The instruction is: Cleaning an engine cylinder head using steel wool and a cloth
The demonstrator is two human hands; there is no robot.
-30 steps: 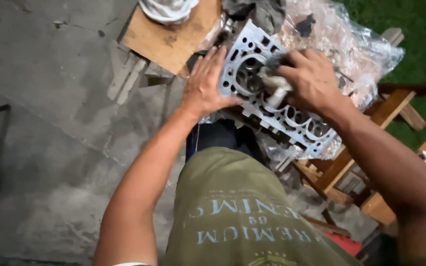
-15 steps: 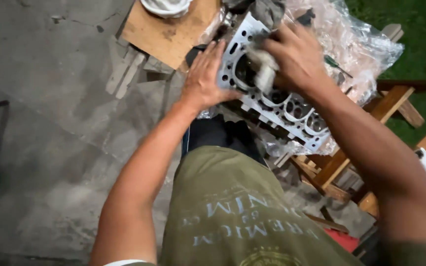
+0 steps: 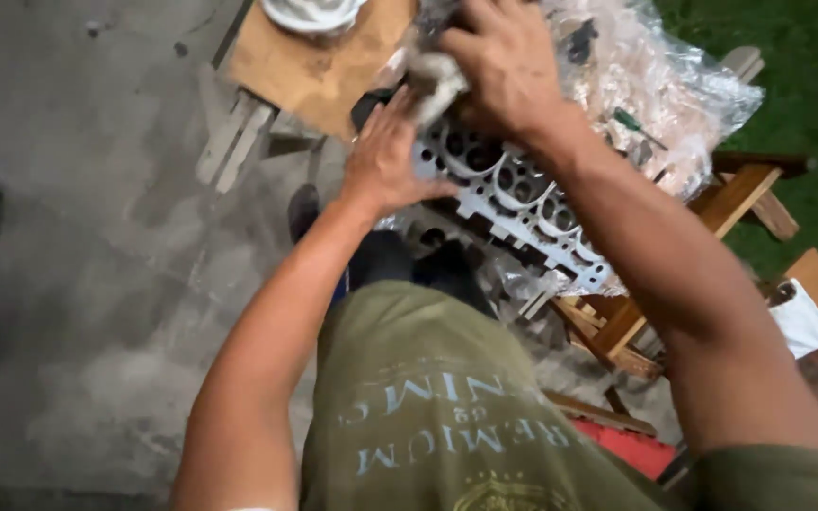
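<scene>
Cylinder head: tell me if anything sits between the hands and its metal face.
The left hand lies flat on the cylinder head with nothing between. The right hand grips a grey rag, which sits between that hand and the metal.

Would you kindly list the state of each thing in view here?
left hand: flat, pressing the cylinder head's edge
right hand: gripping a rag
rag: bunched, on the metal
cylinder head: lying face up
plastic sheet: crumpled underneath
</scene>
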